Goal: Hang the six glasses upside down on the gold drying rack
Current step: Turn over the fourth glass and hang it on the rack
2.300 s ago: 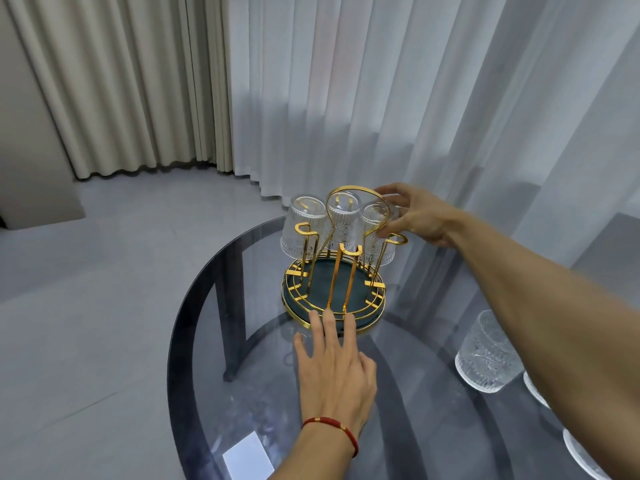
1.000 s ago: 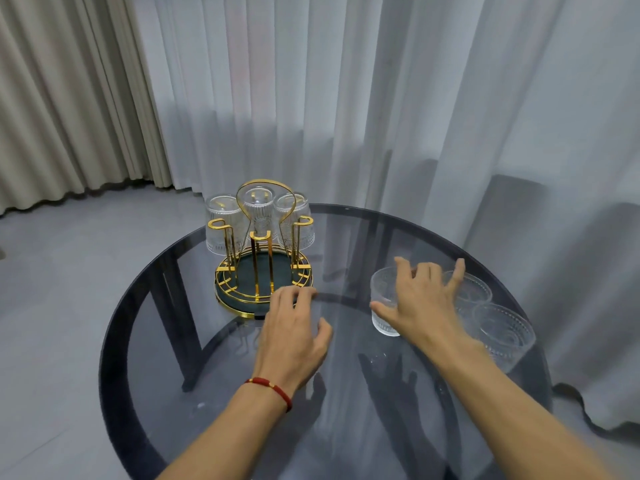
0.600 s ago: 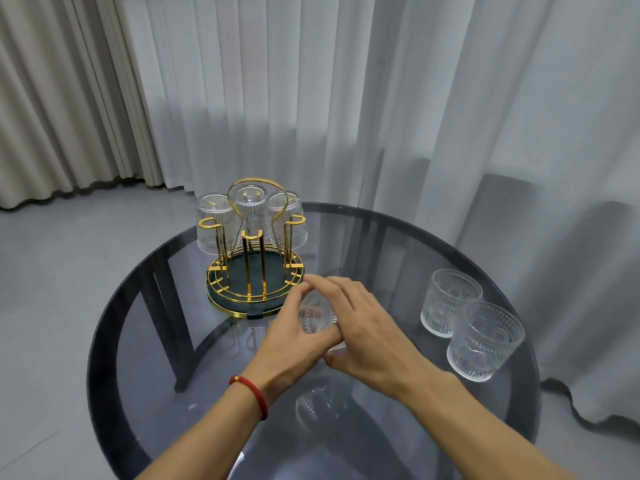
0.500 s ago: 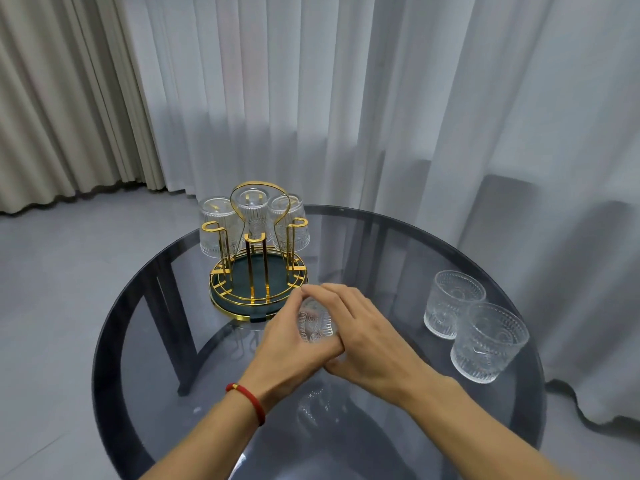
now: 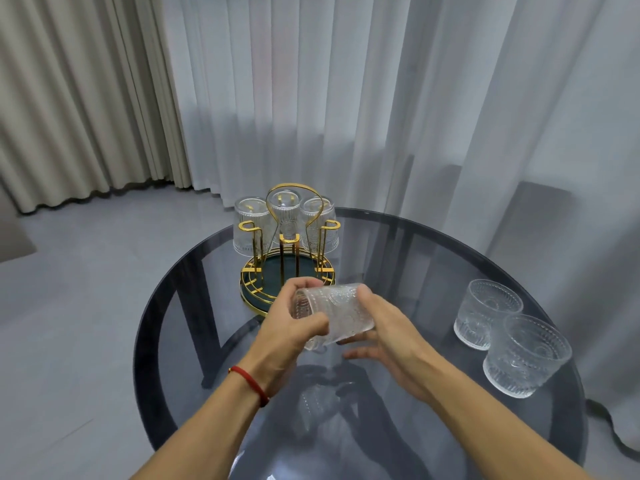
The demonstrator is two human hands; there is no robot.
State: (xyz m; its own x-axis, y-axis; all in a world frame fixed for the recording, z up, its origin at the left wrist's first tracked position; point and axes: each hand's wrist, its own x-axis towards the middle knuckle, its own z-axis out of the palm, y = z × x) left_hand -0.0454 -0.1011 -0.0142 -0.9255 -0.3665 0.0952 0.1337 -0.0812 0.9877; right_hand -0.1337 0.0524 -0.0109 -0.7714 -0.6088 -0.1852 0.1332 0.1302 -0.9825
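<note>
The gold drying rack point(image 5: 287, 268) with a dark green base stands on the far left part of the round glass table point(image 5: 433, 258). Three glasses hang upside down on its far pegs: left point(image 5: 250, 226), middle point(image 5: 286, 216), right point(image 5: 319, 224). Its three near pegs are bare. Just in front of the rack I hold a textured glass point(image 5: 337, 313) on its side above the table. My left hand point(image 5: 291, 327) grips its left end and my right hand point(image 5: 384, 330) cups its right end. Two more glasses stand upright at the right: one farther point(image 5: 486, 317), one nearer point(image 5: 524, 355).
White sheer curtains hang close behind the table and a beige curtain hangs at the left. Grey floor lies to the left of the table. Dark table legs show through the glass top.
My right hand took a glass from the right group and brought it to the middle. Both hands now hold it, lifted and turned onto its side in front of the rack.
</note>
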